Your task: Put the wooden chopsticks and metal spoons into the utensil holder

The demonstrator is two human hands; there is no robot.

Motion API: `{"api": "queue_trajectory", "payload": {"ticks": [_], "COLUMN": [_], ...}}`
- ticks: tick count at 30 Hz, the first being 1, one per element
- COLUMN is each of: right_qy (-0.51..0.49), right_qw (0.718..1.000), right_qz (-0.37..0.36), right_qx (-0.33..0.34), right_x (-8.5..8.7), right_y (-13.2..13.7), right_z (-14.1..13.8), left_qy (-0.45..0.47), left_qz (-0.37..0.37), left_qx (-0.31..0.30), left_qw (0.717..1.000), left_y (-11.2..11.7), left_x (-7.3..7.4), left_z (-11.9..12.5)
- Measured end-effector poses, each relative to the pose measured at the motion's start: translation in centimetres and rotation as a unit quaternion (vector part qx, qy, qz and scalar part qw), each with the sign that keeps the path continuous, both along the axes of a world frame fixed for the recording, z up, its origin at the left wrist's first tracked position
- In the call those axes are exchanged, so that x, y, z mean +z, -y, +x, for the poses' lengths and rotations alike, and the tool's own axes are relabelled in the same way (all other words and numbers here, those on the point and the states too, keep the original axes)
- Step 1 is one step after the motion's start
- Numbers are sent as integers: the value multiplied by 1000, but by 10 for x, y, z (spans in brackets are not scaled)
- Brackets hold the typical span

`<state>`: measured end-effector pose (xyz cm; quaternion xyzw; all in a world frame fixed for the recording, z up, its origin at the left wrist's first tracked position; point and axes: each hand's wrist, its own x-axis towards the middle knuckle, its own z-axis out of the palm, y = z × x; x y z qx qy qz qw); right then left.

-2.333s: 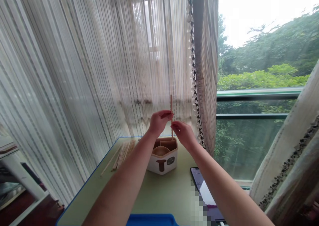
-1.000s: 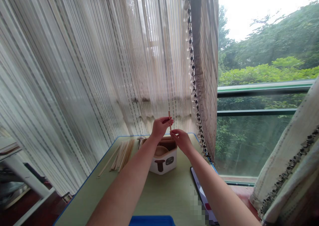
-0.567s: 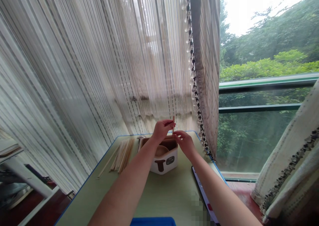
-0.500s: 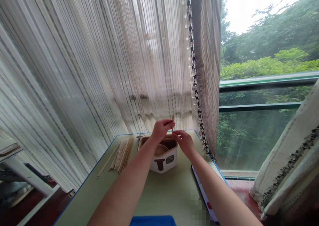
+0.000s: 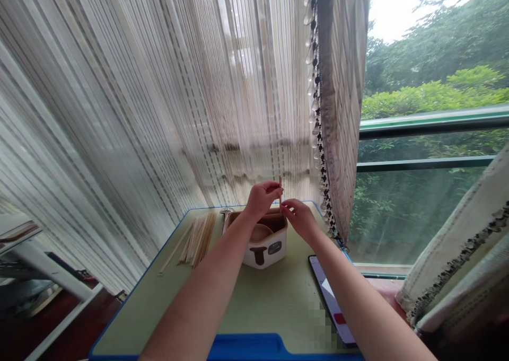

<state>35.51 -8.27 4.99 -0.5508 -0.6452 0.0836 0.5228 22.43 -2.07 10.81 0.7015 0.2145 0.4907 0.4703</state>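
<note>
A slim wooden chopstick (image 5: 280,185) stands upright above the far right part of a white box with a brown inside (image 5: 260,259). My left hand (image 5: 264,197) pinches it near the top, thumb and fingers closed. Lower down, by the box's rim, my right hand (image 5: 301,218) has its fingertips closed around the same chopstick. Whether more than one stick is held I cannot tell. Inside the box a round brown bowl shape (image 5: 260,232) shows, partly behind my left forearm. A loose pile of chopsticks (image 5: 199,239) lies on the table left of the box.
A metal utensil (image 5: 226,211) with a rounded head leans at the box's left side. A phone or tablet (image 5: 331,297) lies under my right forearm on the green table (image 5: 258,302). A blue edge piece (image 5: 246,345) runs along the front. Curtains (image 5: 159,85) hang behind.
The view has shifted slightly, so the table sits a little higher and further right. Both hands keep their hold on the upright chopstick over the box.
</note>
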Motion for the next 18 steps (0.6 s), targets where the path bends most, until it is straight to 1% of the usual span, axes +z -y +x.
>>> {"api": "queue_trajectory", "payload": {"ticks": [3,9,13,16,18], "right_qy": [16,-15,-22,-23,-24], "right_qw": [1000,1000,999,999,999], "right_qz": [8,-16,-29,-32,-35], "right_qx": [-6,-10,-7,0,-8], "right_x": [0,-2,2,4,5], "right_y": [2,2,5,6,8], "right_z": [0,0,2,3,3], "left_qy": [5,1,-19,-27,-28], "left_qz": [-3,2,28,35,37], "left_qx": [-6,-5,8,5,5], "left_qw": [1000,1000,999,999,999], "left_y": [0,-2,-3,0,2], "left_x": [-3,-6,-4,-1,1], "left_z": [0,0,-1,-2,-4]}}
